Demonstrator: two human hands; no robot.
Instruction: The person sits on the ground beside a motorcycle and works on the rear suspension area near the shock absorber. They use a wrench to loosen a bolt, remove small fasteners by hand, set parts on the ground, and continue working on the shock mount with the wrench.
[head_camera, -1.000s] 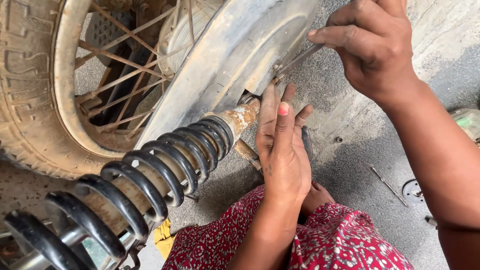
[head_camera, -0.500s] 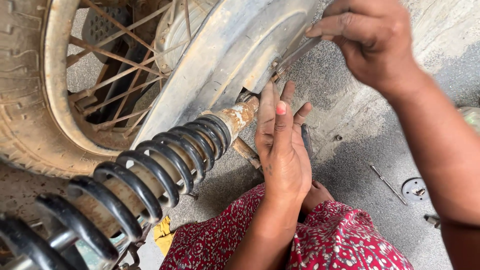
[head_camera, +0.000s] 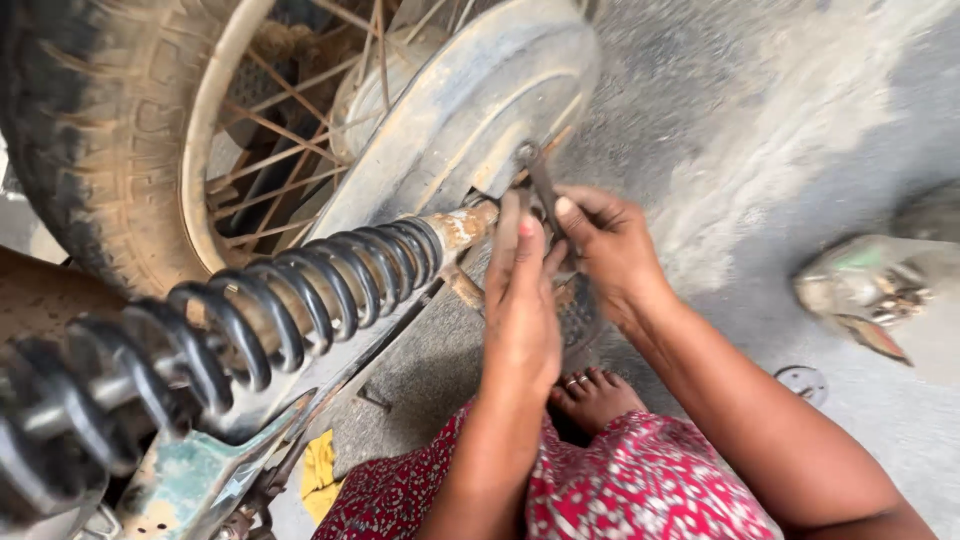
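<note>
A motorcycle's rear end fills the left side: a dusty tyre (head_camera: 90, 130) with rusty spokes, a grey chain cover (head_camera: 470, 110), and a black coil spring shock absorber (head_camera: 300, 290) running diagonally. My right hand (head_camera: 610, 245) grips a dark metal spanner (head_camera: 538, 180) whose head sits on a bolt at the edge of the cover. My left hand (head_camera: 520, 300) lies flat with fingers extended upward, its fingertips pressed against the lower shock mount (head_camera: 465, 228) beside the spanner.
Concrete ground lies to the right. A blurred crumpled container (head_camera: 865, 290) and a small round metal part (head_camera: 802, 382) lie on it. My bare foot (head_camera: 595, 395) and red patterned clothing (head_camera: 620, 480) are below. A yellow rag (head_camera: 318, 465) lies near the frame.
My right hand has swung the spanner down from the upper right until it sits close beside my left hand. The view has shifted left. My left hand stays at the shock mount.
</note>
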